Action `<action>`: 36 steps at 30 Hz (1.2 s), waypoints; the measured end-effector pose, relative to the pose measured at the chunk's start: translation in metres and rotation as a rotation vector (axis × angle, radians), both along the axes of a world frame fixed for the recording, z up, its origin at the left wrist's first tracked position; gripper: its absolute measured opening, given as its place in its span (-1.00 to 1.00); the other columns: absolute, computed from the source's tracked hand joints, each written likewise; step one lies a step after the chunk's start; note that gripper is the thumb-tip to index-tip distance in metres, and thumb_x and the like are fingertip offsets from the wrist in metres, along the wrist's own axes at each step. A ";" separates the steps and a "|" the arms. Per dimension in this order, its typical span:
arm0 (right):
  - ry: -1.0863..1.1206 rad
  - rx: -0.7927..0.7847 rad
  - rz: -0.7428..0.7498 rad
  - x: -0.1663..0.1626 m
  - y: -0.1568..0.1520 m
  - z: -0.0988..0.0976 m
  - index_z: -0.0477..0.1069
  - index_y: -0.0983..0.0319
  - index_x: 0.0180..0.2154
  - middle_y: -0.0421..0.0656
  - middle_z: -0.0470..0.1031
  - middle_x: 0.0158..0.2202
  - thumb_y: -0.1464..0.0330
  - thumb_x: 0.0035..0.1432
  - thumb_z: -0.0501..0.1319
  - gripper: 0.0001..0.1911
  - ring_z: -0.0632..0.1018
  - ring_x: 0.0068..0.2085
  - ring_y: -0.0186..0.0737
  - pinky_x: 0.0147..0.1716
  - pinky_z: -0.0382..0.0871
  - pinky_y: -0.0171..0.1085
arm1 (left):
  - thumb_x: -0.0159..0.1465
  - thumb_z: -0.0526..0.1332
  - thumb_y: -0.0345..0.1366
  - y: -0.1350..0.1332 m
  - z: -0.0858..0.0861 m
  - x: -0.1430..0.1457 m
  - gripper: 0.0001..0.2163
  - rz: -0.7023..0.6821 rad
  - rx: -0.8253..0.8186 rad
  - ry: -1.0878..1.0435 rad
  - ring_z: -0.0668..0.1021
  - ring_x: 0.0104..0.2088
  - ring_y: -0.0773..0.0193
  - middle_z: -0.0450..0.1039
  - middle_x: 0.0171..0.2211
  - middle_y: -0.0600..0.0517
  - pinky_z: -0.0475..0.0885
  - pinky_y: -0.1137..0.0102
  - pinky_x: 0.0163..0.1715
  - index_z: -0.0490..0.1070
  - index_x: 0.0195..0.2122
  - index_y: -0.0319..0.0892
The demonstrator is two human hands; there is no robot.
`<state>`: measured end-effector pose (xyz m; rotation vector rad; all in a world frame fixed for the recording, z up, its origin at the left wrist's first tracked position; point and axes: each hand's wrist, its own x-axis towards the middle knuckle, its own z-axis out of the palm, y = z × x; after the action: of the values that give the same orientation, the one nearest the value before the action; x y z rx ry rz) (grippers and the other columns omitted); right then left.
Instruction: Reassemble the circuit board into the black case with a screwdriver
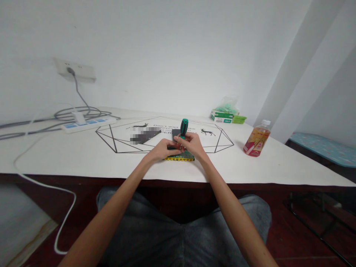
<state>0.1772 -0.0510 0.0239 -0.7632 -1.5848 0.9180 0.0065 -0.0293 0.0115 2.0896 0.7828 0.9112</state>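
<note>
A green and black screwdriver (184, 128) stands upright over a flat green case with a yellow edge (179, 158) on the white table (83, 155). My right hand (191, 145) is closed around the screwdriver's lower part, just below the handle. My left hand (161, 150) rests against the case, fingers curled and pinched toward the screwdriver tip. What the left fingers pinch is too small to see. A dark flat device (175, 134) lies just behind the hands.
A second dark flat object (144, 136) lies left of the hands. A white power strip (87, 124) with grey cables sits at the back left. An orange drink bottle (256, 139) stands at the right, a green tissue box (226, 115) behind it.
</note>
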 end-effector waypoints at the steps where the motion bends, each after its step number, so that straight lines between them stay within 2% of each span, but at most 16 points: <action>1: 0.001 -0.001 -0.005 0.000 0.000 0.000 0.44 0.23 -0.43 -0.25 0.45 -0.62 -0.06 -0.07 0.41 -0.52 0.38 -0.65 -0.37 -0.65 0.28 -0.33 | 0.09 0.37 -0.23 0.000 0.000 0.000 -0.83 -0.017 0.004 0.010 0.63 -0.29 0.17 0.68 -0.35 -0.03 0.49 0.28 -0.11 0.67 -0.34 -0.19; 8: 0.003 0.022 0.011 0.000 0.001 0.000 0.43 0.23 -0.46 -0.26 0.44 -0.63 -0.03 -0.08 0.43 -0.53 0.38 -0.67 -0.38 -0.66 0.25 -0.35 | 0.06 0.40 -0.23 0.001 -0.002 0.001 -0.83 0.029 -0.014 -0.037 0.63 -0.28 0.14 0.67 -0.34 -0.09 0.49 0.25 -0.12 0.67 -0.37 -0.20; 14: -0.002 0.008 0.005 0.001 0.000 0.001 0.40 0.22 -0.45 -0.23 0.46 -0.61 -0.10 -0.05 0.38 -0.49 0.40 -0.66 -0.36 -0.67 0.26 -0.33 | 0.10 0.37 -0.18 0.003 -0.001 -0.002 -0.81 -0.039 -0.002 0.004 0.63 -0.27 0.14 0.66 -0.35 -0.03 0.48 0.24 -0.09 0.66 -0.35 -0.20; 20: -0.002 0.010 0.003 0.000 -0.002 0.003 0.39 0.22 -0.47 -0.24 0.45 -0.61 -0.11 -0.08 0.38 -0.48 0.38 -0.68 -0.38 -0.67 0.27 -0.33 | 0.07 0.41 -0.20 0.004 -0.004 -0.002 -0.80 0.024 -0.011 -0.014 0.63 -0.28 0.12 0.67 -0.33 -0.07 0.50 0.21 -0.11 0.65 -0.36 -0.22; 23: -0.002 0.010 0.003 0.000 -0.003 0.004 0.39 0.22 -0.48 -0.24 0.44 -0.60 -0.10 -0.07 0.38 -0.49 0.38 -0.67 -0.38 -0.67 0.27 -0.33 | 0.10 0.40 -0.19 0.002 -0.002 -0.002 -0.80 -0.014 0.003 -0.020 0.63 -0.24 0.13 0.67 -0.31 -0.06 0.49 0.20 -0.07 0.65 -0.34 -0.21; 26: 0.016 -0.006 -0.003 0.000 -0.004 0.003 0.41 0.23 -0.46 -0.23 0.45 -0.60 -0.09 -0.05 0.38 -0.50 0.38 -0.66 -0.38 -0.67 0.27 -0.34 | 0.13 0.38 -0.18 0.002 -0.002 -0.002 -0.80 -0.042 0.005 0.002 0.63 -0.25 0.14 0.67 -0.31 -0.05 0.49 0.20 -0.06 0.65 -0.32 -0.20; 32: 0.035 0.000 -0.008 0.000 -0.003 0.003 0.43 0.23 -0.45 -0.24 0.45 -0.60 -0.09 -0.08 0.40 -0.49 0.37 -0.66 -0.40 -0.67 0.26 -0.34 | 0.07 0.41 -0.20 0.004 -0.005 -0.002 -0.80 0.020 -0.017 -0.035 0.63 -0.27 0.15 0.66 -0.33 -0.07 0.49 0.24 -0.11 0.65 -0.35 -0.22; 36: 0.021 -0.008 -0.021 -0.001 -0.002 0.003 0.42 0.23 -0.49 -0.22 0.45 -0.60 -0.12 -0.05 0.37 -0.47 0.37 -0.65 -0.39 -0.67 0.28 -0.34 | 0.09 0.39 -0.19 0.002 -0.004 -0.002 -0.81 0.005 -0.004 0.013 0.62 -0.29 0.17 0.67 -0.34 -0.03 0.48 0.26 -0.12 0.67 -0.33 -0.19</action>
<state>0.1761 -0.0534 0.0267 -0.7717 -1.5530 0.9150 0.0048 -0.0274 0.0074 2.0936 0.7962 0.8986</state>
